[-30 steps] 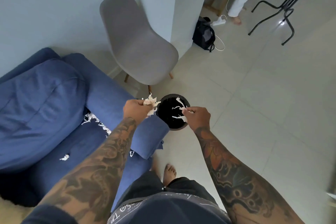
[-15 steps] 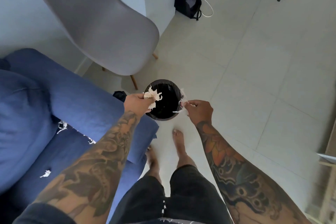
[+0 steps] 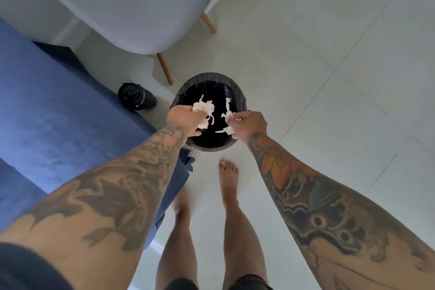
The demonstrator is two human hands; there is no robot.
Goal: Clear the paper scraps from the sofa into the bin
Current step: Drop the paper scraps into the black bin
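Both hands hold paper over the bin (image 3: pixel 209 146): the left hand (image 3: pixel 186 120) has its fingers curled round a crumpled wad of scraps (image 3: pixel 203 108), and the right hand (image 3: pixel 247 125) pinches a few thin strips (image 3: pixel 227 114) that dangle above the black liner. This looks like the drop step, so the next move calls for both hands to loosen while they are inside the rim, so no light strip drifts onto the floor (image 3: pixel 329 77). Whether more paper lies on the sofa (image 3: pixel 58 125) cannot be told, since its seat is out of view.
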